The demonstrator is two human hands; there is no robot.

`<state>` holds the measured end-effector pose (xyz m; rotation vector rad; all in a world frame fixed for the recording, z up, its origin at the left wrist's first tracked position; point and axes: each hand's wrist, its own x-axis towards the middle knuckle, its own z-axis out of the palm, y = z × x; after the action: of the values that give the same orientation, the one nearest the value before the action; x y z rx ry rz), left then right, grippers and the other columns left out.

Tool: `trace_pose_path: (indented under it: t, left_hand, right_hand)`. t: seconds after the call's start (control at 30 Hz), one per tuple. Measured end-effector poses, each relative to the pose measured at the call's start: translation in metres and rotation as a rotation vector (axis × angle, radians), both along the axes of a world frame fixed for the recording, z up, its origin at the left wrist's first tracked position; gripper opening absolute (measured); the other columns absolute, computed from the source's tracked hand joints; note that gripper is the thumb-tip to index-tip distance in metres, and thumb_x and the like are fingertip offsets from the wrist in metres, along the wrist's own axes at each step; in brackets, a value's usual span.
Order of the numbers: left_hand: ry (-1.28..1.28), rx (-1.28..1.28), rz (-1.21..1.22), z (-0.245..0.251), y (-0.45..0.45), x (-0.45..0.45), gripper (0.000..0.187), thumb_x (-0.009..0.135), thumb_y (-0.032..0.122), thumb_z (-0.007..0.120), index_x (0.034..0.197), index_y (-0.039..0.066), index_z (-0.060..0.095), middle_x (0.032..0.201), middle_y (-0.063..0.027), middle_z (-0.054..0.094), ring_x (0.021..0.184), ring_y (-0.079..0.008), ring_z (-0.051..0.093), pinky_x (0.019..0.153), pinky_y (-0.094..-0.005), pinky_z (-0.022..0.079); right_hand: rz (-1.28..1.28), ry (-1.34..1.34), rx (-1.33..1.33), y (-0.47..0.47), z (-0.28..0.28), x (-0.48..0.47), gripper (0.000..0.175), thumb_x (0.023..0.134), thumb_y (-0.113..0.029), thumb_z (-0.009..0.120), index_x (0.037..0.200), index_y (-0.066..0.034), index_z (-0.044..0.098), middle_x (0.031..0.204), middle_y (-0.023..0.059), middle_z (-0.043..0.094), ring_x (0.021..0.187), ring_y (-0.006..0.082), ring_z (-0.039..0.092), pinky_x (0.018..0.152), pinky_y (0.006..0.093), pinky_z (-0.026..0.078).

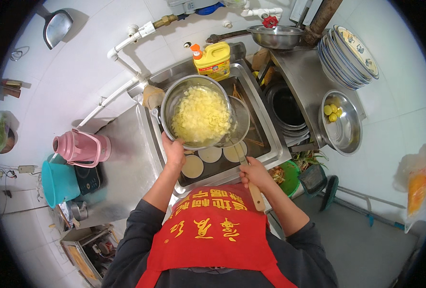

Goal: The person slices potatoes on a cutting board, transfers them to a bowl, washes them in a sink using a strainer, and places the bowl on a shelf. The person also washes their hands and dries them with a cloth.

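A steel bowl (pixel 166 118) full of diced pale-yellow food, perhaps potato, in liquid is tilted over the sink (pixel 279 153). My left hand (pixel 174 149) grips its near rim. My right hand (pixel 255 174) is closed around the wooden handle of a round mesh strainer (pixel 241 117). The strainer's mesh lies beside the bowl's right edge, partly hidden by it. Below them, inside the sink, several round bowls (pixel 192 166) hold cloudy liquid. Chopsticks (pixel 253 142) lie in the sink to the right of the strainer.
A yellow detergent jug (pixel 214 61) stands at the sink's back edge. On the left counter is a pink thermos (pixel 87 145), near a teal bucket (pixel 56 183). Stacked plates (pixel 346 59) and a steel bowl with yellow items (pixel 346 129) rest at the right. A green basin (pixel 290 180) is below.
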<state>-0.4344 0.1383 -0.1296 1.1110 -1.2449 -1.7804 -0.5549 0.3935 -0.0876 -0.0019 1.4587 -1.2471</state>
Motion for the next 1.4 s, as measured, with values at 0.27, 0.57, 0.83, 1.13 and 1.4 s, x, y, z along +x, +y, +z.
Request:
trace_pose_path:
  t: [0.27, 0.57, 0.83, 1.13, 1.4]
  left_hand:
    - [-0.011, -0.271, 0.051, 0.003, -0.016, -0.008, 0.057, 0.069, -0.012, 0.048, 0.126, -0.004, 0.04, 0.115, -0.0127, 0.051, 0.108, -0.0223, 0.052, 0.1, -0.0318, 0.039]
    - [-0.239, -0.667, 0.035, 0.013, -0.022, -0.005, 0.071, 0.073, -0.012, 0.05, 0.141, -0.005, 0.029, 0.132, -0.0181, 0.039, 0.124, -0.0305, 0.044, 0.107, -0.0366, 0.034]
    - [-0.331, -1.009, 0.028, 0.039, -0.018, -0.005, 0.075, 0.069, -0.013, 0.048, 0.141, -0.003, 0.029, 0.123, -0.0176, 0.041, 0.109, -0.0306, 0.046, 0.098, -0.0353, 0.038]
    - [-0.183, -1.002, 0.002, 0.061, -0.015, -0.004, 0.077, 0.068, -0.015, 0.043, 0.143, -0.002, 0.027, 0.125, -0.0149, 0.037, 0.109, -0.0257, 0.044, 0.1, -0.0326, 0.037]
    - [-0.169, -1.035, -0.005, 0.072, -0.015, 0.003, 0.078, 0.068, -0.016, 0.041, 0.143, -0.004, 0.026, 0.129, -0.0156, 0.036, 0.122, -0.0273, 0.04, 0.108, -0.0358, 0.032]
  right_hand:
    - [0.035, -0.01, -0.036, -0.014, -0.005, -0.002, 0.019, 0.088, -0.009, 0.052, 0.104, -0.0006, 0.044, 0.069, 0.0052, 0.052, 0.047, 0.0138, 0.05, 0.04, 0.0318, 0.046]
    - [0.011, -0.057, -0.065, -0.013, -0.005, 0.008, 0.018, 0.089, -0.009, 0.052, 0.103, -0.0007, 0.045, 0.068, 0.0036, 0.053, 0.046, 0.0122, 0.049, 0.038, 0.0295, 0.044]
    - [-0.032, -0.101, -0.12, -0.01, -0.008, 0.017, 0.016, 0.088, -0.008, 0.052, 0.102, -0.0012, 0.045, 0.068, 0.0043, 0.051, 0.046, 0.0119, 0.047, 0.038, 0.0284, 0.042]
    - [-0.029, -0.091, -0.14, -0.005, -0.018, 0.024, 0.012, 0.089, -0.008, 0.053, 0.097, -0.0026, 0.046, 0.069, 0.0045, 0.05, 0.046, 0.0118, 0.047, 0.036, 0.0287, 0.041]
    - [-0.049, -0.141, -0.174, -0.004, -0.013, 0.03, 0.014, 0.089, -0.007, 0.053, 0.102, -0.004, 0.047, 0.068, 0.0034, 0.05, 0.045, 0.01, 0.045, 0.035, 0.0271, 0.04]
